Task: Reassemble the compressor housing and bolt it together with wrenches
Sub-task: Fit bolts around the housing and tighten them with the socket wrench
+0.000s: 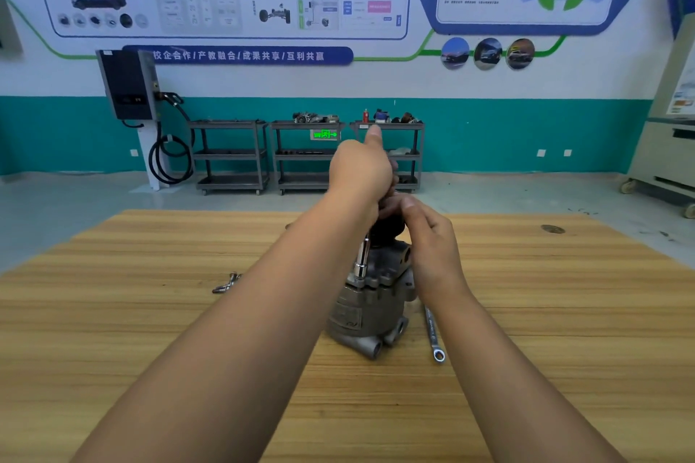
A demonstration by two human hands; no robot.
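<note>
A grey metal compressor housing (370,308) stands upright in the middle of the wooden table (150,312). A socket wrench (361,259) stands nearly upright on a bolt at the housing's top left edge. My left hand (361,171) grips the wrench's handle from above, thumb pointing up. My right hand (427,237) has its fingers curled around the dark lower part of the handle, just above the housing. The top of the housing is partly hidden by both hands.
A ring spanner (433,334) lies on the table right of the housing. Loose bolts (227,282) lie to its left. Beyond the table stand grey shelf carts (306,156) and a wall charger with a cable (129,85).
</note>
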